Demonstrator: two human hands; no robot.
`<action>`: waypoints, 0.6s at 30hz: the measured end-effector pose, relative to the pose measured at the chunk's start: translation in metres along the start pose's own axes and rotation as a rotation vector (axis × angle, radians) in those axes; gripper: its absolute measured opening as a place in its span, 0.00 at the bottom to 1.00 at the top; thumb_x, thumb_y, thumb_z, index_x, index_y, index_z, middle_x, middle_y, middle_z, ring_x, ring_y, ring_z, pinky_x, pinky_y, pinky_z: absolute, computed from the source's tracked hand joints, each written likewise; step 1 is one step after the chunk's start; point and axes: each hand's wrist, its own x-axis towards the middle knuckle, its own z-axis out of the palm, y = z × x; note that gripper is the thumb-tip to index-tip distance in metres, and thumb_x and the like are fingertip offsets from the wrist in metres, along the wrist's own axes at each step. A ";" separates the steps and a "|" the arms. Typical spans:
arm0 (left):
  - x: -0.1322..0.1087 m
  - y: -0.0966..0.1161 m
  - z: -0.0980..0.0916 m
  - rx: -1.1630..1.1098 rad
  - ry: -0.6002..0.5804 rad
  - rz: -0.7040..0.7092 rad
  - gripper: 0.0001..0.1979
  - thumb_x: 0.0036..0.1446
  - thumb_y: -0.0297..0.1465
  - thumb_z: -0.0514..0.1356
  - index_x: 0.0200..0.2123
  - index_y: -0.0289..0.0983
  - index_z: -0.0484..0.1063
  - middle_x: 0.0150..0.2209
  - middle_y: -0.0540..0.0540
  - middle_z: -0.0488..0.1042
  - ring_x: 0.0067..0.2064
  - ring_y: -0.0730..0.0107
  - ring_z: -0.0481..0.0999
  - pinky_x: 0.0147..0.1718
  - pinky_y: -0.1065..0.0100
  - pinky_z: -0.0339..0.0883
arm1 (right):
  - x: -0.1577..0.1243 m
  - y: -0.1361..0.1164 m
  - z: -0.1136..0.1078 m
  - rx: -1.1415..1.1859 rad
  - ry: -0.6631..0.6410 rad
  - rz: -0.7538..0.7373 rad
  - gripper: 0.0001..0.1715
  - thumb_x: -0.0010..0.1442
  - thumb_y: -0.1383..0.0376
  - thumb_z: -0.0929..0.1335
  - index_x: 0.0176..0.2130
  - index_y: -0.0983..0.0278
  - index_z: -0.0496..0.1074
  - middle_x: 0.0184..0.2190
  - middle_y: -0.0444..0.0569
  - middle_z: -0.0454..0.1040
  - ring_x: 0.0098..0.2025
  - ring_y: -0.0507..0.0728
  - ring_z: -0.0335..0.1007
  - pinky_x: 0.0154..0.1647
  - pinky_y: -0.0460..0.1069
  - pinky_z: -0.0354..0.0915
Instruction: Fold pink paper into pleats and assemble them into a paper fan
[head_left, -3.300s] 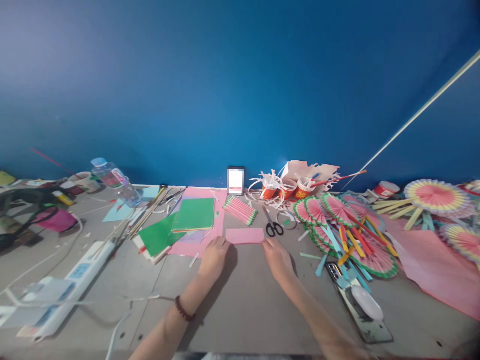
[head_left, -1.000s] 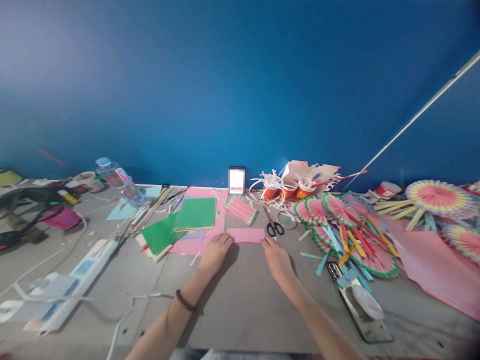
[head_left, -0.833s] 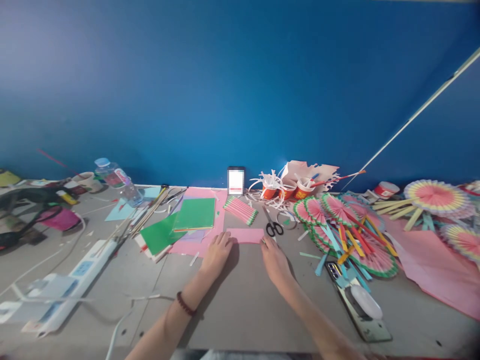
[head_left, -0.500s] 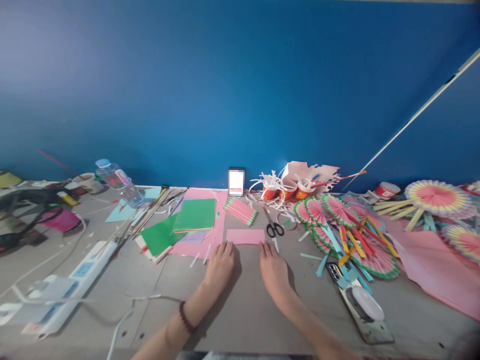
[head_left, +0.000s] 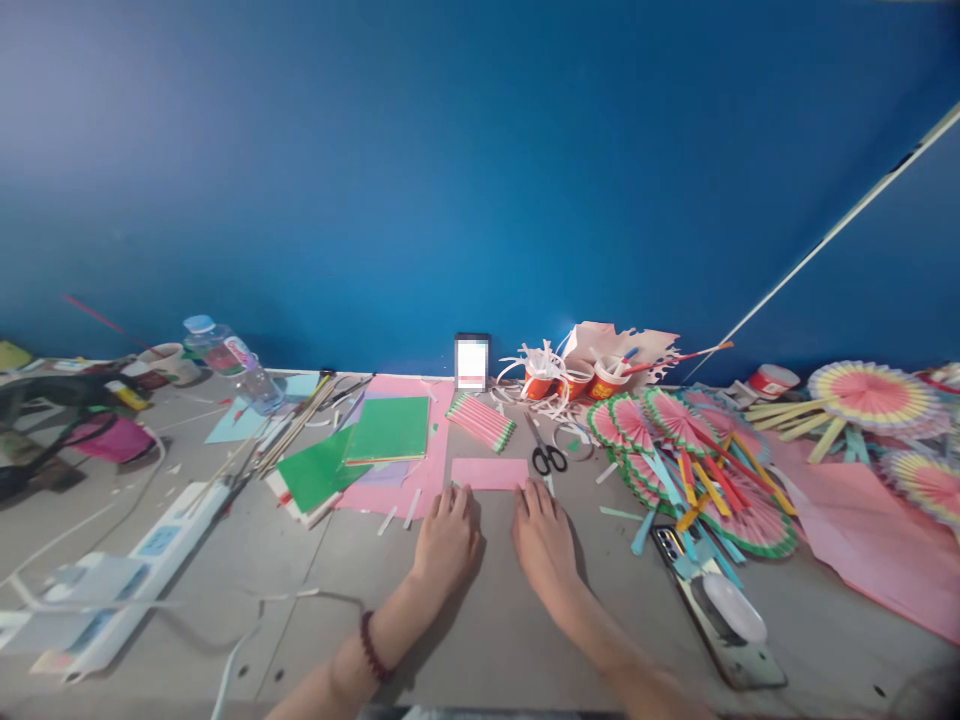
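Paper (head_left: 489, 473), pink, flat, folded rectangular strip

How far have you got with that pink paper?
Done: a heap of round paper fans lies at the right, and one pleated pink strip lies behind. In hand: the left hand and right hand lie flat, fingertips at the near edge of the pink paper. Left: that paper shows no pleats yet; the scissors lie beside it.
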 end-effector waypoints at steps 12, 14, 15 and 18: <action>-0.001 0.004 0.006 0.036 0.035 -0.022 0.27 0.51 0.27 0.53 0.56 0.26 0.64 0.50 0.34 0.69 0.54 0.50 0.65 0.53 0.52 0.58 | 0.000 0.000 0.017 -0.083 0.094 -0.097 0.25 0.57 0.77 0.62 0.53 0.72 0.70 0.53 0.62 0.72 0.55 0.62 0.68 0.55 0.55 0.65; 0.000 0.006 0.001 0.036 0.022 -0.033 0.28 0.52 0.27 0.53 0.58 0.28 0.62 0.50 0.34 0.69 0.54 0.50 0.64 0.52 0.51 0.59 | 0.000 -0.001 0.015 -0.066 0.087 -0.103 0.26 0.57 0.76 0.63 0.55 0.71 0.68 0.53 0.62 0.71 0.56 0.62 0.67 0.55 0.55 0.65; 0.000 0.006 0.000 0.041 0.019 -0.036 0.29 0.52 0.27 0.53 0.59 0.29 0.61 0.50 0.34 0.69 0.54 0.50 0.64 0.51 0.51 0.60 | 0.000 -0.002 0.014 -0.052 0.077 -0.104 0.26 0.57 0.74 0.63 0.56 0.70 0.67 0.53 0.62 0.71 0.56 0.63 0.67 0.55 0.56 0.65; 0.000 0.008 -0.002 0.070 0.007 -0.038 0.28 0.53 0.27 0.53 0.59 0.30 0.62 0.51 0.34 0.68 0.54 0.49 0.64 0.50 0.51 0.60 | 0.001 -0.003 0.010 0.001 0.041 -0.088 0.25 0.59 0.71 0.64 0.56 0.70 0.67 0.54 0.63 0.70 0.58 0.64 0.65 0.54 0.56 0.65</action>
